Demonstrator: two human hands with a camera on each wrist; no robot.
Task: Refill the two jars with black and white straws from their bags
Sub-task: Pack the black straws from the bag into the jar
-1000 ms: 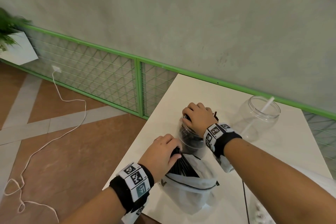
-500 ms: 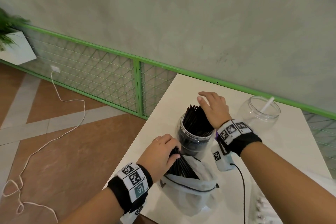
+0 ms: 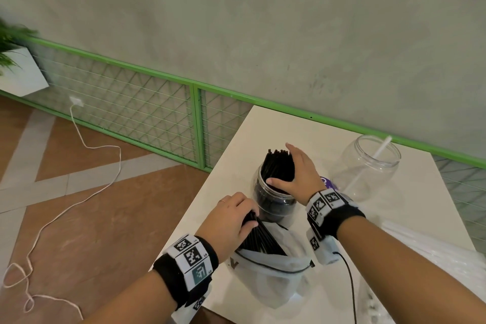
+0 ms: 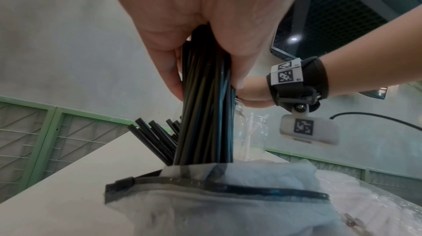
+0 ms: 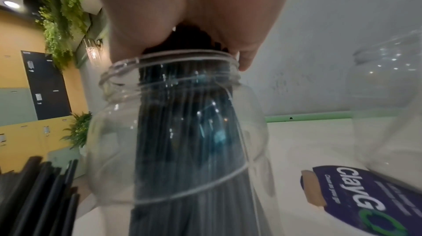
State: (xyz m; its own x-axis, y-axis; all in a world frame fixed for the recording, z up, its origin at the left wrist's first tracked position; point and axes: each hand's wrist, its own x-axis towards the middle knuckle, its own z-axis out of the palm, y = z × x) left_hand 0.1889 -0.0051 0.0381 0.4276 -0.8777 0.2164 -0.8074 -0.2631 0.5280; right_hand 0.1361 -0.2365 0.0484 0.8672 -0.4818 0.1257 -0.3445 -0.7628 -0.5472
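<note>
Left hand [image 3: 231, 218] was clamped round a bundle of black straws [image 4: 205, 113] upright in the bag [image 3: 273, 276]. Near jar [image 3: 273, 205] stood just beyond, touching-close. Right hand [image 3: 297, 176] cupped the jar's straws [image 3: 278, 166], fingers loosely curved.

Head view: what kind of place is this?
Probably a café or shop interior: a white table beside a concrete wall, jars of drinking straws being stocked, hanging greenery and yellow lockers.
</note>
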